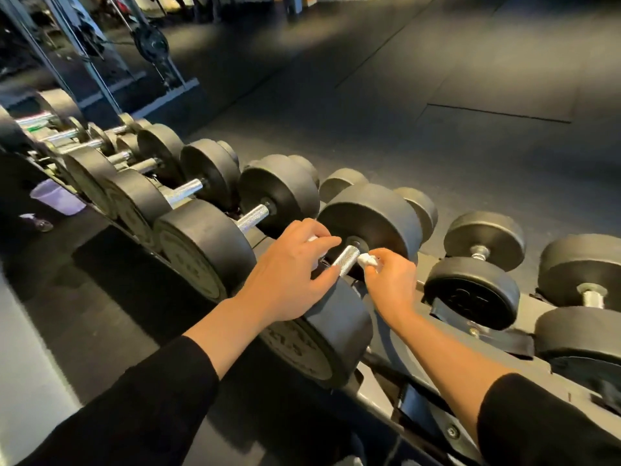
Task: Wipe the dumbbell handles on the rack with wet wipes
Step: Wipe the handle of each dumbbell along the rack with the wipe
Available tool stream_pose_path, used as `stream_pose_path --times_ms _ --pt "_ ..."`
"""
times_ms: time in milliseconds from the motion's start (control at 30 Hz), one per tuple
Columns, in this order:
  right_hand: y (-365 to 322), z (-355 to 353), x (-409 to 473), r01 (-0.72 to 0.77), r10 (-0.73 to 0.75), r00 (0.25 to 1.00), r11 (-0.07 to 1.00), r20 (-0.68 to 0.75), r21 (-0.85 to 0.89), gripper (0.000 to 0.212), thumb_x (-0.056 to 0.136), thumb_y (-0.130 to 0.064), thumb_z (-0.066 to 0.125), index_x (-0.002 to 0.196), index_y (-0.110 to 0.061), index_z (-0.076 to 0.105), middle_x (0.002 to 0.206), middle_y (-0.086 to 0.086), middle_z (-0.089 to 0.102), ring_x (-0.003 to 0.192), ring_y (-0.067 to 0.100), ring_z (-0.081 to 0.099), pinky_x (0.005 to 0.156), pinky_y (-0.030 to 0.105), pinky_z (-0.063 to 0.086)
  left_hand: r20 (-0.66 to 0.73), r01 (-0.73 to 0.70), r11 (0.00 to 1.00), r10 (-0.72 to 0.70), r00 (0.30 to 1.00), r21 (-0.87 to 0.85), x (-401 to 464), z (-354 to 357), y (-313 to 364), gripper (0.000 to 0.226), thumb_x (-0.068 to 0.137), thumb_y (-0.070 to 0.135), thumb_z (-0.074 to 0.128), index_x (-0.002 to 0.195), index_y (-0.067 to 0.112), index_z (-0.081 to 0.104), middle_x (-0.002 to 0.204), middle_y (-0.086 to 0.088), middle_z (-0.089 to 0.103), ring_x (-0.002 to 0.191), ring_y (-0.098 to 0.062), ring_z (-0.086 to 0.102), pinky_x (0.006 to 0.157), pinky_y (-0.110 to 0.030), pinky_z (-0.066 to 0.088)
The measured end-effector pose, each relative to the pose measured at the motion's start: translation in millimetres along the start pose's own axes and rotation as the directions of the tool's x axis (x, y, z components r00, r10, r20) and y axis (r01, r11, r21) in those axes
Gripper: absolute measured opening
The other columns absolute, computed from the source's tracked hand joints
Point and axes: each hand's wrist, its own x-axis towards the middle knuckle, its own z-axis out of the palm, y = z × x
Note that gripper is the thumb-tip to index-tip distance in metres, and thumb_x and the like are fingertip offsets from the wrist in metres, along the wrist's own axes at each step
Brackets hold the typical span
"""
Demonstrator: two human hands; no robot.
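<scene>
Dark rubber floor (pixel 420 79) fills the upper right of the frame, with seams between its mats. A sloped rack (pixel 433 378) runs from the upper left down to the lower right, carrying a row of black-headed dumbbells. In the upper left corner stand metal uprights and a hanging weight plate (pixel 150 40), blurred. At the left edge a pale purple cup (pixel 55 197) sits by the rack.

The dumbbell (pixel 366 216) being cleaned lies at frame centre. Its knurled chrome handle (pixel 346 260) has its long axis running from lower left to upper right, one head toward the camera, the other toward the floor beyond.

The left hand (pixel 289 274) rests over the near part of the handle, fingers curled about it, with a bit of white showing beneath them. The right hand (pixel 389 280) pinches a bunched white wet wipe (pixel 368 260) in its fingertips, the wipe touching the handle's right side. Both arms wear black sleeves (pixel 141 408).
</scene>
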Motion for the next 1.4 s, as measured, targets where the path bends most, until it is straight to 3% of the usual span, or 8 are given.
stream_pose_path --times_ms 367,500,633,933,1133,1200,1300,1400 --pt "5.4 20.5 0.7 0.059 -0.051 0.997 0.986 -0.058 0.155 0.021 0.093 -0.018 0.056 0.109 -0.013 0.069 0.098 0.000 0.067 0.091 0.013 0.061 0.082 0.025 0.049 -0.002 0.038 0.998 -0.038 0.999 -0.057 -0.2 2.7 -3.9 0.044 0.087 0.044 0.052 0.124 0.021 0.061 0.115 0.009 0.054 0.105 -0.001 0.044 0.084 -0.009 0.032" --pt "3.6 22.2 -1.1 0.004 0.009 0.998 0.973 -0.054 0.231 0.009 0.088 -0.012 0.062 0.095 -0.016 0.067 0.087 -0.003 0.065 0.084 0.011 0.061 0.074 0.019 0.049 0.033 0.068 0.996 -0.066 0.997 -0.066 0.6 0.5 -3.2 0.041 0.088 0.042 0.056 0.123 0.023 0.062 0.115 0.011 0.053 0.106 -0.001 0.045 0.084 -0.007 0.032" --pt "4.8 15.9 -14.2 -0.005 -0.012 0.999 0.928 0.044 0.372 0.014 0.083 -0.008 0.067 0.083 -0.021 0.063 0.076 -0.013 0.061 0.074 0.000 0.059 0.062 0.005 0.045 0.046 0.099 0.993 -0.097 0.994 -0.056 1.1 0.7 -3.2 0.039 0.087 0.041 0.058 0.122 0.025 0.062 0.114 0.014 0.052 0.106 -0.001 0.045 0.086 -0.009 0.032" --pt "11.6 0.3 -23.3 -0.043 -0.236 0.874 0.833 0.425 0.551 0.013 0.077 -0.008 0.076 0.087 -0.015 0.075 0.087 -0.004 0.072 0.080 0.006 0.067 0.070 0.018 0.053 0.048 0.120 0.992 -0.119 0.992 -0.035 2.3 -0.7 3.7 0.044 0.083 0.051 0.043 0.114 0.028 0.065 0.109 0.014 0.052 0.103 -0.003 0.048 0.088 -0.019 0.038" --pt "8.3 -8.4 1.2 0.112 -0.114 0.993 0.905 -0.021 0.411 0.021 0.087 -0.013 0.065 0.107 -0.014 0.070 0.102 -0.011 0.062 0.089 -0.001 0.055 0.080 -0.001 0.040 0.056 0.161 0.987 -0.159 0.986 -0.017 2.0 0.1 7.1 0.045 0.084 0.053 0.041 0.116 0.030 0.064 0.112 0.013 0.053 0.106 -0.003 0.049 0.090 -0.019 0.038" --pt "6.6 -4.6 9.1 0.172 -0.179 0.984 0.931 -0.006 0.323 0.026 0.091 -0.013 0.059 0.116 -0.010 0.066 0.111 -0.006 0.060 0.098 0.002 0.051 0.080 -0.007 0.030 0.057 0.177 0.984 -0.177 0.983 -0.002 2.1 0.0 7.8 0.047 0.084 0.054 0.040 0.117 0.030 0.064 0.113 0.014 0.053 0.107 -0.002 0.048 0.090 -0.015 0.035" --pt "7.3 4.2 9.8 0.308 -0.322 0.945 0.934 0.051 0.181 0.028 0.092 -0.011 0.057 0.118 -0.010 0.066 0.119 0.002 0.063 0.107 0.014 0.055 0.089 0.010 0.032 0.059 0.209 0.978 -0.209 0.976 0.009 2.7 0.2 10.5 0.050 0.082 0.056 0.039 0.117 0.031 0.063 0.113 0.016 0.051 0.107 0.001 0.045 0.088 -0.010 0.030" --pt "8.1 8.5 2.6 0.370 -0.394 0.915 0.904 0.082 0.214 0.026 0.088 -0.005 0.061 0.112 -0.010 0.069 0.114 0.002 0.067 0.107 0.015 0.055 0.088 0.009 0.033 0.060 0.228 0.974 -0.228 0.972 0.009 4.1 -1.1 12.9 0.050 0.081 0.056 0.039 0.116 0.031 0.064 0.111 0.019 0.049 0.105 0.002 0.045 0.087 -0.008 0.029"
